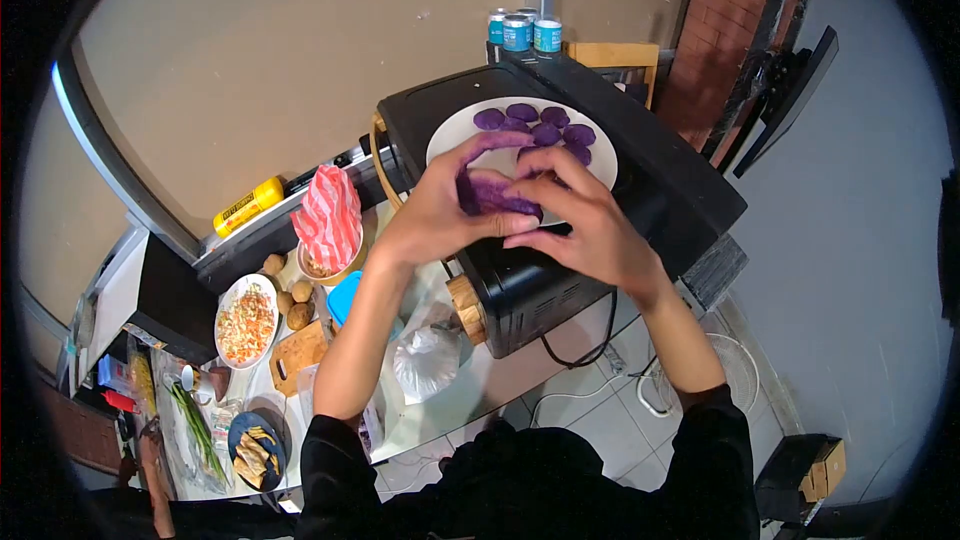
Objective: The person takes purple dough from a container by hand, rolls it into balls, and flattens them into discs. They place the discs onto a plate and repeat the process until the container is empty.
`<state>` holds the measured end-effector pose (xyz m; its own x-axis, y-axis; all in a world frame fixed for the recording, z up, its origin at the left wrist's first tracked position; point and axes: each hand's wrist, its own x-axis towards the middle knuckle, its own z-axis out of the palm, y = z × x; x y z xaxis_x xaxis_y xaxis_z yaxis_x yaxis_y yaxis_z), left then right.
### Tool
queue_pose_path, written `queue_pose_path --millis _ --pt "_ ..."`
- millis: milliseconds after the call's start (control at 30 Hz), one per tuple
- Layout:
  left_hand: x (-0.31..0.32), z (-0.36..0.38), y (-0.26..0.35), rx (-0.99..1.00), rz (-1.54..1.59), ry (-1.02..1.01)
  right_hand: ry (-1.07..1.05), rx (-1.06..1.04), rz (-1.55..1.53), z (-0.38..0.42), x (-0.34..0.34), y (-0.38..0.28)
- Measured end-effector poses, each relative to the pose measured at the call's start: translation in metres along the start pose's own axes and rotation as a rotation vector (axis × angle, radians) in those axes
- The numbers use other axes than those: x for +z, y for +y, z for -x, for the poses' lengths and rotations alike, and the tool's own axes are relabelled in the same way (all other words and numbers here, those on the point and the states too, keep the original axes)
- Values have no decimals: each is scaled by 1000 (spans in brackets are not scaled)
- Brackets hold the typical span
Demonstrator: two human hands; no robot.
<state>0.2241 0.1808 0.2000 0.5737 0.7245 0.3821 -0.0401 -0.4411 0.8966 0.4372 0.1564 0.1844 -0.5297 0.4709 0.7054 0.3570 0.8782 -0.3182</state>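
Above the near part of a white plate (pixel 445 145), my left hand (pixel 440 205) curls around a lump of purple dough (pixel 485 192). Purple smears coat its palm and fingers. My right hand (pixel 590 225) meets it from the other side, its bent fingers and thumb pressing at the dough; some purple stains its fingertips. Part of the lump is hidden behind the fingers. Several flattened purple pieces (pixel 522 112) lie on the far side of the plate, which rests on a black oven (pixel 540 300).
Several blue cans (pixel 516 33) stand behind the oven. Left on the table are a striped plastic bag (pixel 328 220), a plate of chopped vegetables (pixel 247 322), a cutting board (pixel 298 355), a white plastic bag (pixel 427 365) and a dark plate of food (pixel 256 452). Another person's arm (pixel 155 480) shows lower left.
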Motion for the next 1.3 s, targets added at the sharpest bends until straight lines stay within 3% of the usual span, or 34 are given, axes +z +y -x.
queue_pose_path --millis 133,233,367,567,667,1300 --pt "-13 -28 -11 160 -239 79 -23 45 39 -4 -20 6" --pt "-26 -37 -26 114 -475 12 50 157 146 8 -34 10" --pt "-21 -36 -34 72 -509 42 84 225 112 21 -44 9" --pt "-14 -42 -42 173 -523 91 97 276 99 32 -43 9" --pt "-15 -42 -48 207 -711 75 106 289 92 36 -41 11" --pt "-10 -33 -40 192 -594 76 128 291 80 39 -32 9"
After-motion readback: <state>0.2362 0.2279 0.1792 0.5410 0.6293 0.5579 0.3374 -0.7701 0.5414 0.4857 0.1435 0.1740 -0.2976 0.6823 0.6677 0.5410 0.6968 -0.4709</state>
